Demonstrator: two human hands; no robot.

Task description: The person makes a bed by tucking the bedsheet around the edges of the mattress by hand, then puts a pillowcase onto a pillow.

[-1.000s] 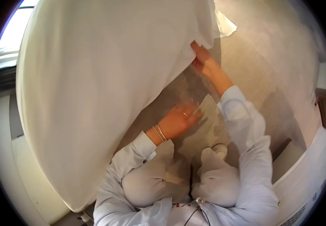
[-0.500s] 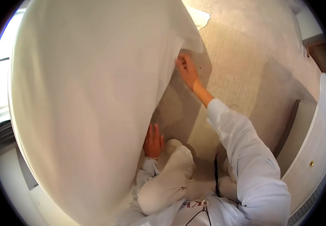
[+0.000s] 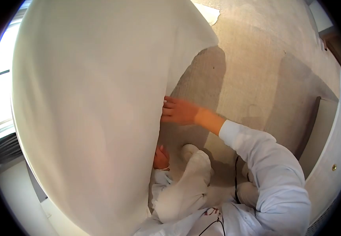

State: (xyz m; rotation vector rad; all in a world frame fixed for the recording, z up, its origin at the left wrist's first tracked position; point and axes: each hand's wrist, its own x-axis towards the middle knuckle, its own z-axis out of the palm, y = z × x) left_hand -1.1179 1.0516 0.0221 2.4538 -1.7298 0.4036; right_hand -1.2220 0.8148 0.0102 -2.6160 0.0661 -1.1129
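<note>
The right hand has moved along the side edge of the white cloth, from high up, where it first pinched the fabric, to a spot closer to the person's body, its fingers now reaching sideways to that edge. The left hand, at first spread over the floor apart from the cloth, has come to the edge nearer the body, its fingers less exposed than a moment ago. The cloth's edge between the hands runs more steeply than at first, and its outer flap has become more pointed.
</note>
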